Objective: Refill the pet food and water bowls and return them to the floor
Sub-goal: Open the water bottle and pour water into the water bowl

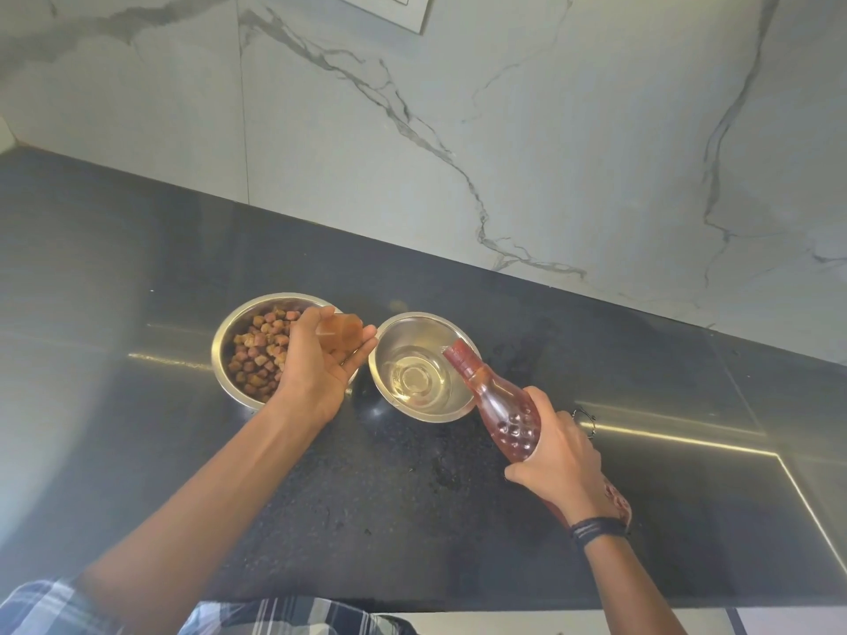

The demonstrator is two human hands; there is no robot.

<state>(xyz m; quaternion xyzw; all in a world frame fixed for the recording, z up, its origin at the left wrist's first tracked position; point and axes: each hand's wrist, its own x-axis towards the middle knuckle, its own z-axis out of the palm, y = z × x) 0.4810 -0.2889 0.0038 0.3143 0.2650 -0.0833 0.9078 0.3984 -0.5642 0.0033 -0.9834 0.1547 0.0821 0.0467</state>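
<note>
On the dark speckled counter (192, 249), against a marble-veined wall (527, 130), stand two steel bowls just beside each other, rims nearly touching. No brand, label or writing can be read anywhere (the bottle carries only a pattern of dimples). The food bowl (229, 332), on the left, is round, shiny and heaped with brown and reddish kibble (256, 355). The water bowl (415, 323), on the right, holds a shallow pool of clear water (419, 375) through which its ringed bottom shows.

The right hand (557, 456) is wrapped around the body of one pink translucent bottle (499, 405), tilted so its uncapped neck rests over the near right rim of the water bowl. A dark band (598, 528) circles that wrist. The left hand (316, 359) hovers over the right side of the food bowl, palm turned up, fingers loosely curled around one amber cap (339, 334).

A plaid shirt (284, 616) shows at the bottom edge.
</note>
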